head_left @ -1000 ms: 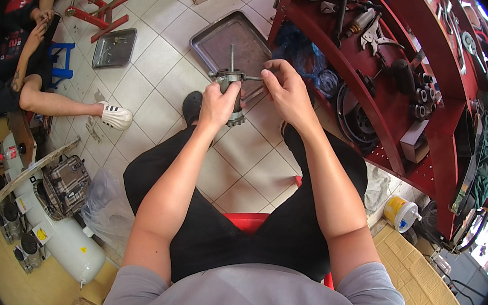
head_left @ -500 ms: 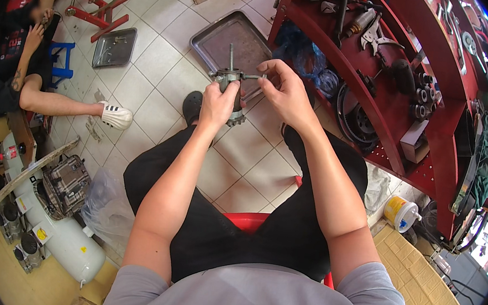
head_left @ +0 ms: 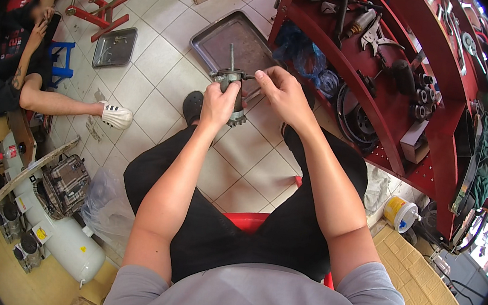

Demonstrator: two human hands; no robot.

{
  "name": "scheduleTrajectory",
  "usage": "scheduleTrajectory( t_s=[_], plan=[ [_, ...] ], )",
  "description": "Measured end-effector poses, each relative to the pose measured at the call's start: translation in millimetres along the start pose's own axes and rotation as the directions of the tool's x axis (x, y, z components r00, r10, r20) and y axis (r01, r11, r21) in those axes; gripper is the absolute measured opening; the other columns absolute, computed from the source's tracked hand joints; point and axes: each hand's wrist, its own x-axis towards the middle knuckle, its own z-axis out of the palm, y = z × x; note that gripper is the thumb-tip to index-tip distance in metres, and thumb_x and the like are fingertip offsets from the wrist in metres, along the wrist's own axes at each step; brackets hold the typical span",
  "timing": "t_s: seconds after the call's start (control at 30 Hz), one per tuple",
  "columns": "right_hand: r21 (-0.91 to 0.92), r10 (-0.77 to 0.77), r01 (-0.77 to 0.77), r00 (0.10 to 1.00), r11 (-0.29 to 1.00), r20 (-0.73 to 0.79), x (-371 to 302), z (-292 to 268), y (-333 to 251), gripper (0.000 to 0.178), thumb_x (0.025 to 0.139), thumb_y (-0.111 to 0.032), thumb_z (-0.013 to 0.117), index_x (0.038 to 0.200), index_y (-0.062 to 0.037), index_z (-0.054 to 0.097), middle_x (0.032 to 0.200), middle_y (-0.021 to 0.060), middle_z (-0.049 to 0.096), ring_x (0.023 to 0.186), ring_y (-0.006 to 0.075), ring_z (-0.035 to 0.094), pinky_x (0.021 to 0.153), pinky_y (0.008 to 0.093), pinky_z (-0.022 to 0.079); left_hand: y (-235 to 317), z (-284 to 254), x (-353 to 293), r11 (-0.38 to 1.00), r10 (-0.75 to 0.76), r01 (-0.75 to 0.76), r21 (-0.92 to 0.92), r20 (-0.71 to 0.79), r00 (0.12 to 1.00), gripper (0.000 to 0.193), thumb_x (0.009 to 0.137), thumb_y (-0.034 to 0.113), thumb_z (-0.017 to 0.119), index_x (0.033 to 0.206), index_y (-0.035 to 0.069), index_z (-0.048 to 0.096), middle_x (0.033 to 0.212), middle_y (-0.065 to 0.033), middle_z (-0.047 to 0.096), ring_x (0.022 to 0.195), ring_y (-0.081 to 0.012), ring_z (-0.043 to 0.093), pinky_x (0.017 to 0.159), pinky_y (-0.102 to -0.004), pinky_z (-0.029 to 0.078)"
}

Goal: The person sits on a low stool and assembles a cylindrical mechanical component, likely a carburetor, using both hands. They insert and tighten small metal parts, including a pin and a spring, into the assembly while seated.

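Two bare hands meet over a small metal motor part [head_left: 232, 88], held above the tiled floor [head_left: 162, 77] in front of the seated person's knees. Left hand [head_left: 218, 104] is closed round the body of the part, fingers wrapped, holding it upright; a thin shaft sticks up from its top and a toothed ring shows at its lower end. Right hand [head_left: 284, 94] is pinched shut at the fingertips on a small piece at the upper right side of the same part; what that piece is cannot be made out.

Beyond the hands, a large grey metal tray [head_left: 233, 40] lies flat on the floor. A smaller tray [head_left: 114, 47] lies well apart to the left, near a red metal stand [head_left: 95, 9]. A red tool rack [head_left: 397, 79] runs along the right side, carrying pliers and other tools. Blue plastic bags [head_left: 305, 60] sit at its foot.

Another person [head_left: 24, 73] sits on the floor at far left, legs stretched out, one white shoe [head_left: 117, 117] showing. A white tank [head_left: 63, 234] lies at lower left.
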Motion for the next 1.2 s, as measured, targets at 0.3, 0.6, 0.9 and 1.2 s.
scheduleTrajectory(
  t_s=[0.3, 0.6, 0.9, 1.2],
  plan=[
    [-0.098, 0.12, -0.122, 0.992, 0.988, -0.024, 0.4, 0.2, -0.3, 0.054, 0.088, -0.046, 0.06, 0.071, 0.0051, 0.065, 0.058, 0.0122, 0.06, 0.056, 0.0211, 0.06, 0.056, 0.0366, 0.046, -1.2, -1.0, -0.9, 0.986, 0.072, -0.071, 0.15, 0.0, 0.997, 0.028, 0.088, 0.023, 0.057, 0.082, -0.003, 0.066, 0.066, -0.0086, 0.066, 0.057, -0.0172, 0.066, 0.052, -0.0303, 0.051],
    [0.101, 0.145, -0.158, 0.982, 0.982, 0.122, -0.9, 0.3, -0.5, 0.039, 0.09, -0.035, 0.063, 0.074, 0.0003, 0.061, 0.065, 0.0026, 0.058, 0.056, 0.0098, 0.054, 0.054, 0.026, 0.043, 2.9, 2.3, -7.5, 0.948, 0.143, -0.142, 0.285, 0.017, 0.99, 0.028, 0.087, 0.023, 0.058, 0.081, -0.003, 0.064, 0.063, -0.009, 0.065, 0.058, -0.0166, 0.065, 0.054, -0.0313, 0.049],
    [0.085, -0.004, -0.003, 0.997, 0.996, 0.077, 1.0, 0.1, 5.6, 0.022, 0.081, -0.016, 0.069, 0.081, 0.0028, 0.059, 0.068, 0.0067, 0.06, 0.058, 0.0113, 0.058, 0.053, 0.0278, 0.046, 5.3, 3.2, -8.1, 0.951, 0.108, -0.103, 0.291, -0.002, 0.994, 0.028, 0.086, 0.024, 0.059, 0.081, -0.003, 0.063, 0.061, -0.01, 0.064, 0.057, -0.0189, 0.065, 0.054, -0.0327, 0.049],
    [0.037, -0.078, 0.081, 0.994, 0.996, -0.073, -3.0, 10.2, 0.7, 0.035, 0.086, -0.029, 0.067, 0.082, 0.0047, 0.058, 0.076, 0.0112, 0.063, 0.065, 0.0147, 0.058, 0.06, 0.0296, 0.047, 9.4, 2.3, -8.8, 0.971, 0.094, -0.094, 0.219, 0.011, 0.996, 0.029, 0.087, 0.025, 0.057, 0.081, -0.002, 0.065, 0.063, -0.0076, 0.065, 0.058, -0.0158, 0.064, 0.054, -0.031, 0.048]
  ],
)
